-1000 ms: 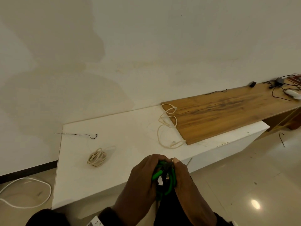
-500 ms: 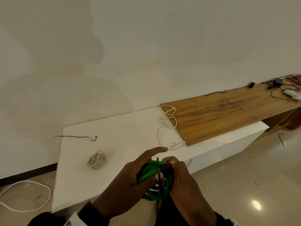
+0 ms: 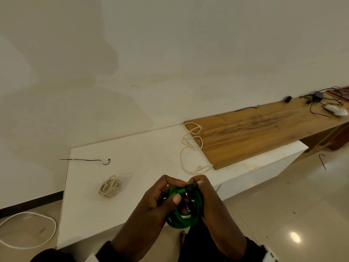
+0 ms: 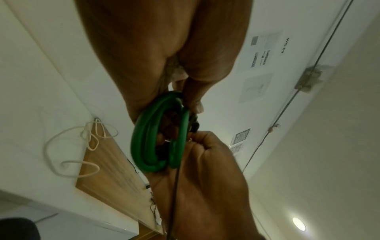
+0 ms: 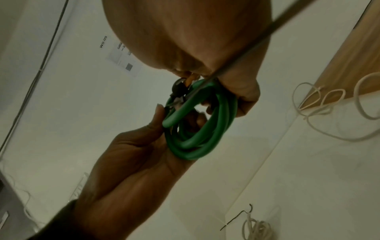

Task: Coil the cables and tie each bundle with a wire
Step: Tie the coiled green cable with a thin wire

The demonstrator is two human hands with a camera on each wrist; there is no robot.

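A coiled green cable [image 3: 186, 214] hangs in front of me, off the near edge of the white table [image 3: 151, 148], held between both hands. My left hand [image 3: 170, 190] grips the coil's left side, thumb pressed on the loops. My right hand [image 3: 204, 191] curls round the right side and pinches near the black plug [image 3: 191, 186] at the top. The left wrist view shows the green cable [image 4: 156, 134] edge-on, with a thin black wire [image 4: 174, 186] running down past my right palm. In the right wrist view the thin black wire [image 5: 257, 48] crosses the green cable [image 5: 201, 129].
On the table lie a tied cream bundle [image 3: 110, 186], a loose cream cable [image 3: 190, 148] and a black tie wire [image 3: 88, 160]. A wooden board [image 3: 264, 129] overlaps the table's right end, with black gadgets [image 3: 319, 95] at its far end. A white cable [image 3: 28, 229] loops on the floor at left.
Half a second ago my left forefinger stuck out straight over the coil; now it has curled back onto the green cable. The coil stays between both hands.
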